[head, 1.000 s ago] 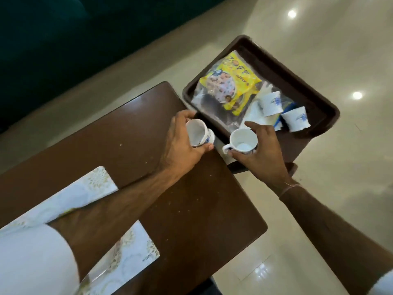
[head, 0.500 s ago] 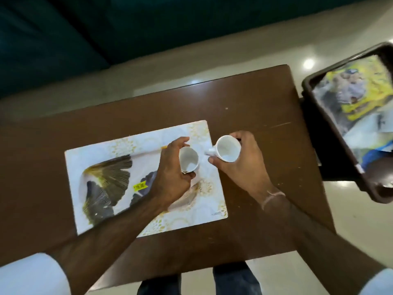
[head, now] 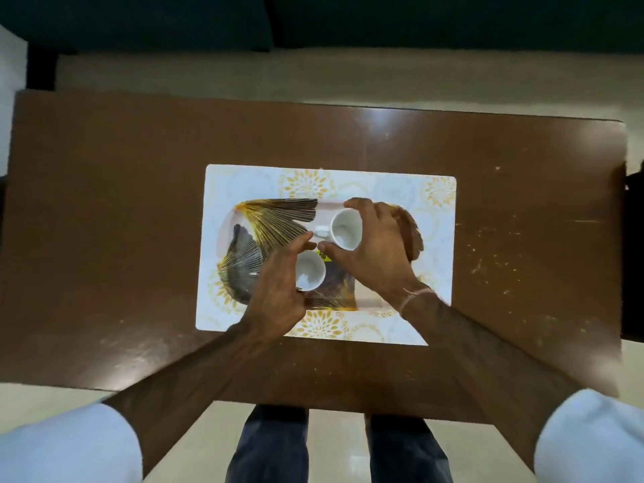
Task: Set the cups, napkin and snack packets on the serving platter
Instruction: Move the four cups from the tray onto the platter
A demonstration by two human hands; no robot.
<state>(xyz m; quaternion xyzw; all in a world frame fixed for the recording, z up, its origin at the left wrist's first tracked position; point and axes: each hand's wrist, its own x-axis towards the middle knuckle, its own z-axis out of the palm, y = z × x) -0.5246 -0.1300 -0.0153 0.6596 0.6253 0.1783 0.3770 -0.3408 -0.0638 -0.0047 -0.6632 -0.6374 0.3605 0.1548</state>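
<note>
A rounded serving platter with a gold and dark fan pattern lies on a white placemat in the middle of the table. My left hand is shut on a small white cup at the platter's near middle. My right hand is shut on a second white cup just behind it, handle pointing left. Both cups are upright with their mouths up, low over or on the platter; I cannot tell if they touch it. No napkin or snack packets are in view.
The brown wooden table spreads wide to both sides of the placemat. A dark tray's edge shows past the table's right end. A dark sofa runs along the back. My legs stand at the near edge.
Both hands carried the two cups from beside the dark tray leftward to the platter. The view swung left and now looks straight down on the table.
</note>
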